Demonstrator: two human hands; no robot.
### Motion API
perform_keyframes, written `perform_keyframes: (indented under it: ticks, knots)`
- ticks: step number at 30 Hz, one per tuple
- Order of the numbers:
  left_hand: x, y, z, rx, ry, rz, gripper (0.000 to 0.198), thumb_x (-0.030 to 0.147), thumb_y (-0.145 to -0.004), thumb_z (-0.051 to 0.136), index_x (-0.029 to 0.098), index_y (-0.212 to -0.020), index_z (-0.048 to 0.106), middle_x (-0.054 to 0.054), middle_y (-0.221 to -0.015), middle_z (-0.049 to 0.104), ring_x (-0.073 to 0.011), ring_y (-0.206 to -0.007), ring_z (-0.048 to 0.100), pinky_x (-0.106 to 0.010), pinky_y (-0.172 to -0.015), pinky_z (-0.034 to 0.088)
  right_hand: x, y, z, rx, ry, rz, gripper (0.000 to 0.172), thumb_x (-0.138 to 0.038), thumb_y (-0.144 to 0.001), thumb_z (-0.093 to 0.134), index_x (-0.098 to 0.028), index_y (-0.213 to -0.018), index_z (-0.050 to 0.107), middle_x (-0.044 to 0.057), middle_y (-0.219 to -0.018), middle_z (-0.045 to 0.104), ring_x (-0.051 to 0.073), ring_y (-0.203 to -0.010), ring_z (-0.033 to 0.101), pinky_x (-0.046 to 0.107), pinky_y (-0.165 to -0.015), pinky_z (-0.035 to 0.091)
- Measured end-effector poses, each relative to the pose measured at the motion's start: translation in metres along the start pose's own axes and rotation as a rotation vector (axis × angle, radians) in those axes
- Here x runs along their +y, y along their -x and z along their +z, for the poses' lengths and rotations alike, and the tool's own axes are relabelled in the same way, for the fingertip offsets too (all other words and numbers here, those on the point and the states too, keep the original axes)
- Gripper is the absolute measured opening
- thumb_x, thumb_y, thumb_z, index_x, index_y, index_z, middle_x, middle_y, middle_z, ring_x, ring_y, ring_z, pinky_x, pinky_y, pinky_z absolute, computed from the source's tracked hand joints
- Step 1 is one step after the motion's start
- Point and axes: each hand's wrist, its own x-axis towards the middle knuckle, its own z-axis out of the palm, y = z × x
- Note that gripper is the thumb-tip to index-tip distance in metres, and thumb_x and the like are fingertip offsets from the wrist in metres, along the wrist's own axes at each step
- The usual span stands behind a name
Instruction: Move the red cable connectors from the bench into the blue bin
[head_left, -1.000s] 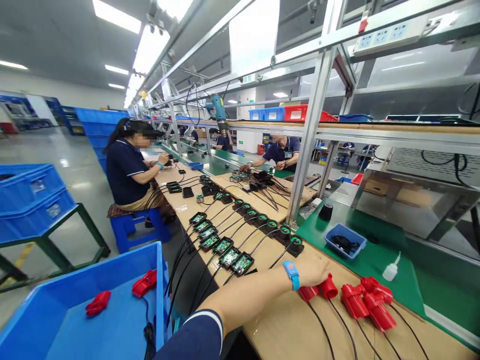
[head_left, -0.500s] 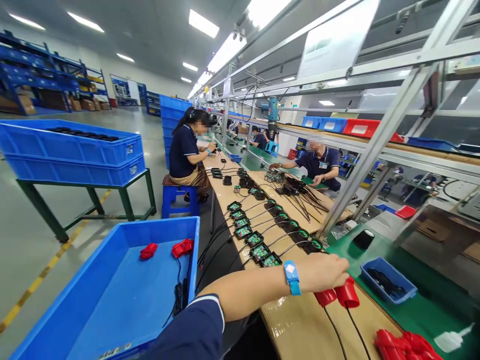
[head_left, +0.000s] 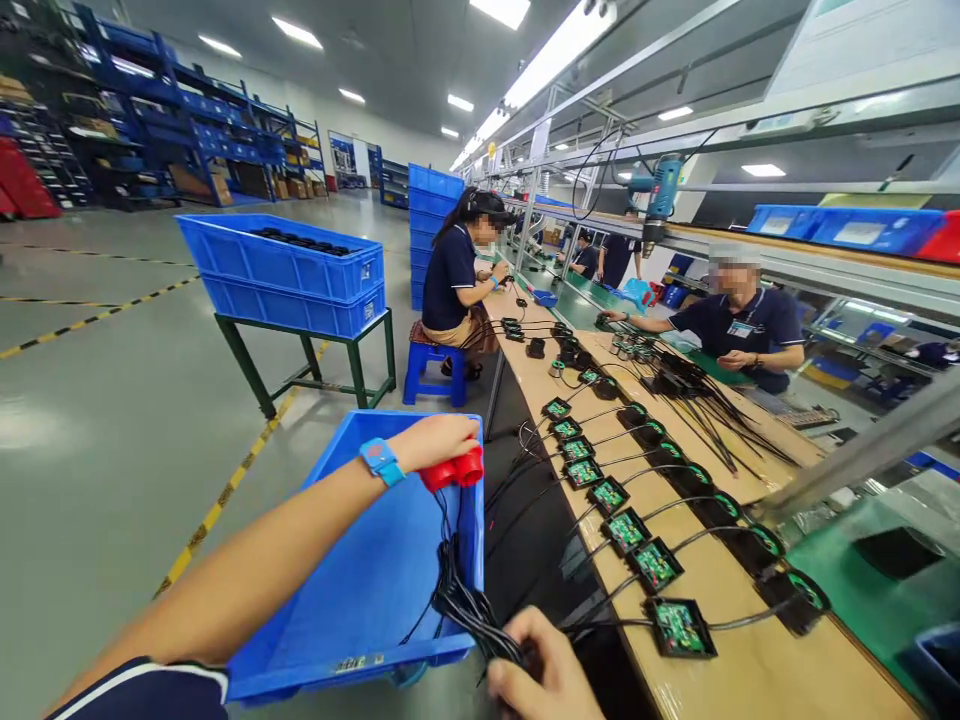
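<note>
Over the far right corner of the blue bin (head_left: 360, 640), my left hand (head_left: 442, 440), with a light-blue wrist strap (head_left: 382, 462), is closed on red cup-shaped parts (head_left: 454, 470). Black cables hang from them down into the bin. Beside the bin's near right corner, my right hand (head_left: 544, 670) grips a bundle of black cables (head_left: 476, 605) that lies across the bin rim. Along the workbench (head_left: 765, 690) runs a row of open black boxes with green circuit boards (head_left: 681, 628), each cabled to a round black housing (head_left: 795, 600).
A co-worker (head_left: 457, 280) sits on a blue stool (head_left: 435, 372) farther along the bench; another person (head_left: 739, 320) works across it. Two stacked blue crates (head_left: 292, 285) rest on a green stand (head_left: 371, 360) at left. Loose black cables (head_left: 697, 390) lie mid-bench.
My left hand has moved left from above the bench to the bin, carrying the red parts. My right hand has come into view, holding cables. The view has turned left.
</note>
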Motion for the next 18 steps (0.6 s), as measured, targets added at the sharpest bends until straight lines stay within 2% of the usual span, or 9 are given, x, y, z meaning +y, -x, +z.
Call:
perform_keyframes:
  ticks: [1, 3, 6, 8, 11, 14, 16, 18]
  knots:
    - [-0.028, 0.002, 0.009, -0.033, -0.013, -0.045, 0.024, 0.037, -0.101, 0.060, 0.014, -0.101, 0.065, -0.004, -0.095, 0.067, -0.0176, -0.086, 0.066, -0.038, -0.083, 0.057, -0.001, -0.023, 0.019, -0.027, -0.149, 0.091, 0.060, -0.072, -0.070, 0.074, -0.022, -0.082, 0.044, -0.004, -0.066, 0.055, 0.012, -0.057, 0.054, 0.025, -0.053, 0.050]
    - [-0.078, 0.004, 0.031, -0.097, -0.025, -0.119, 0.025, 0.038, -0.100, 0.061, 0.014, -0.104, 0.066, -0.005, -0.099, 0.068, -0.0183, -0.089, 0.067, -0.039, -0.084, 0.057, -0.001, -0.064, 0.055, -0.043, -0.279, 0.195, 0.060, -0.071, -0.066, 0.075, -0.023, -0.083, 0.042, -0.003, -0.070, 0.056, 0.014, -0.066, 0.059, 0.024, -0.055, 0.051]
    - [-0.137, 0.003, 0.067, -0.187, -0.022, -0.212, 0.027, 0.039, -0.100, 0.062, 0.015, -0.110, 0.065, -0.007, -0.108, 0.068, -0.0200, -0.096, 0.067, -0.041, -0.087, 0.058, 0.005, -0.112, 0.096, -0.018, -0.357, 0.305, 0.053, -0.059, -0.068, 0.079, -0.023, -0.083, 0.042, -0.004, -0.078, 0.052, 0.014, -0.073, 0.060, 0.023, -0.054, 0.053]
    - [-0.164, -0.001, 0.094, -0.241, -0.016, -0.263, 0.029, 0.039, -0.099, 0.062, 0.015, -0.114, 0.065, -0.008, -0.112, 0.067, -0.0212, -0.099, 0.067, -0.043, -0.089, 0.058, 0.013, -0.135, 0.112, 0.003, -0.382, 0.378, 0.045, -0.049, -0.075, 0.079, -0.023, -0.085, 0.043, -0.005, -0.080, 0.050, 0.012, -0.072, 0.059, 0.020, -0.051, 0.051]
    - [-0.185, -0.012, 0.134, -0.303, -0.005, -0.298, 0.031, 0.040, -0.099, 0.062, 0.015, -0.118, 0.064, -0.009, -0.117, 0.066, -0.0223, -0.103, 0.066, -0.044, -0.091, 0.057, 0.029, -0.159, 0.123, 0.028, -0.377, 0.490, 0.028, -0.035, -0.090, 0.070, -0.021, -0.091, 0.046, -0.006, -0.077, 0.050, 0.009, -0.060, 0.055, 0.017, -0.047, 0.045]
    - [-0.190, -0.023, 0.168, -0.343, 0.011, -0.275, 0.031, 0.040, -0.099, 0.062, 0.015, -0.118, 0.063, -0.009, -0.118, 0.066, -0.0224, -0.104, 0.066, -0.044, -0.091, 0.057, 0.044, -0.175, 0.128, 0.039, -0.345, 0.580, 0.017, -0.029, -0.098, 0.062, -0.019, -0.099, 0.049, -0.006, -0.075, 0.050, 0.006, -0.052, 0.050, 0.016, -0.045, 0.042]
    - [-0.190, -0.030, 0.185, -0.361, 0.020, -0.248, 0.031, 0.040, -0.099, 0.062, 0.015, -0.117, 0.064, -0.009, -0.116, 0.066, -0.0220, -0.102, 0.066, -0.043, -0.090, 0.057, 0.051, -0.182, 0.130, 0.029, -0.307, 0.637, 0.019, -0.030, -0.096, 0.064, -0.019, -0.100, 0.049, -0.007, -0.074, 0.050, 0.007, -0.047, 0.048, 0.017, -0.043, 0.040]
    - [-0.190, -0.034, 0.199, -0.376, 0.023, -0.229, 0.030, 0.040, -0.099, 0.063, 0.015, -0.115, 0.064, -0.008, -0.113, 0.067, -0.0211, -0.099, 0.067, -0.042, -0.088, 0.058, 0.057, -0.186, 0.131, 0.020, -0.258, 0.673, 0.027, -0.032, -0.087, 0.072, -0.020, -0.097, 0.050, -0.007, -0.072, 0.051, 0.009, -0.046, 0.050, 0.020, -0.044, 0.039]
